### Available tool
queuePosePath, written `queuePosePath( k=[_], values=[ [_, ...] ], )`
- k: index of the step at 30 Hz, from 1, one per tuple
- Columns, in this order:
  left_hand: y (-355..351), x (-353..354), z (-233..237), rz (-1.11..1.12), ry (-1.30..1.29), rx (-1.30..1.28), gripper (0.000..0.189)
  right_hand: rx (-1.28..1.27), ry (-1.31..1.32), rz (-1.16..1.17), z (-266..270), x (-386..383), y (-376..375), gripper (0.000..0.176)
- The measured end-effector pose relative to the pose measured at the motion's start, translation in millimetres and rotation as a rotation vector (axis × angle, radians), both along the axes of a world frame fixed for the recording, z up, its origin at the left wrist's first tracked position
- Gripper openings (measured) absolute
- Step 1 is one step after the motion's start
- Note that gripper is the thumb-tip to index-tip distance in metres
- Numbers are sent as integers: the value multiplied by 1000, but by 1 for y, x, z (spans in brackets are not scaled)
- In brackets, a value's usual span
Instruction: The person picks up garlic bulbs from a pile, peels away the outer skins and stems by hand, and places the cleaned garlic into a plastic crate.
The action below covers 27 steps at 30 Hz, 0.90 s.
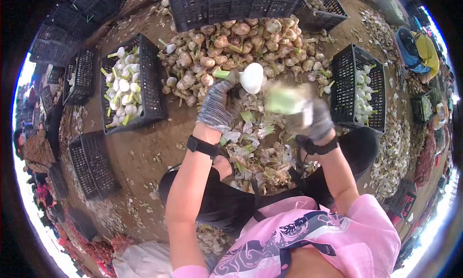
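Observation:
My left hand, in a grey knitted glove, is closed around the green stem of a white garlic bulb. The bulb points right, its skin smooth and clean. My right hand, gloved as well, is smeared by motion. At its fingers is a blurred pale green and white piece of garlic peel. Beyond both hands lies a heap of unpeeled brown garlic. Loose peels cover the ground below them, between my legs.
A black crate of peeled white garlic stands to the left, another such crate to the right. A large black crate sits behind the heap. Further left is another dark crate. A person in yellow is at the far right.

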State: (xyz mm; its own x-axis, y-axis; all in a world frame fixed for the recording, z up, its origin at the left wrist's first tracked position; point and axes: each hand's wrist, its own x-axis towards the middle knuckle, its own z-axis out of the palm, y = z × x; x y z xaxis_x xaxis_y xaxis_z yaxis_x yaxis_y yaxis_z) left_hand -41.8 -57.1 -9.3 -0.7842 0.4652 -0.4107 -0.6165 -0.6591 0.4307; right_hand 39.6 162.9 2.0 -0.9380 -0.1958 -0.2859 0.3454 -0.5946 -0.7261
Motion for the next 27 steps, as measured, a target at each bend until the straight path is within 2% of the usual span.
queuePosePath(
  k=[2,5,6,8,9,11,13,14,15,16,18,20,21,23,25,26,27],
  values=[
    [0,-1,-5,91,-185,-36,18,-515,55,-263,15,3,16,51],
    [-1,-3,-5,103,-206,-21,18,-520,-115,-235,-19,0,39,54],
    [-3,-7,-11,96,-180,5,18,-258,-197,-81,-36,-9,34,49],
    [-6,-8,-16,167,-271,-35,18,842,104,411,-61,-18,21,47],
    [-10,-8,-15,241,-365,-76,18,1128,261,527,-74,-20,15,46],
    [-24,-13,-18,289,-352,-179,17,1763,619,688,-99,-24,1,43],
    [-41,-23,-10,497,-366,-172,18,1772,430,752,-118,-30,-7,27],
    [-56,-27,6,479,-204,-186,18,1773,455,714,-132,-31,-5,27],
    [-85,-41,-17,576,-318,-82,19,1764,470,718,-132,-35,-11,27],
    [-107,-44,-10,550,-3,-312,19,1676,439,730,-129,-35,-16,27],
    [-149,-50,0,528,581,-1300,20,1520,433,767,-127,-34,-23,31],
    [-168,-59,34,967,184,90,28,1514,413,749,-143,-37,-21,31],
    [-166,-57,49,1069,149,56,29,1509,408,730,-161,-39,-17,31],
    [-171,-58,50,1030,131,3,28,1418,688,689,-239,-51,9,30],
    [-155,-52,50,995,22,23,24,1370,467,481,-251,-75,-4,27],
    [-146,-48,46,889,15,20,22,1373,463,483,-246,-87,-10,27],
    [-135,-43,43,782,9,15,20,1422,313,334,-230,-100,-18,29]
  ],
)
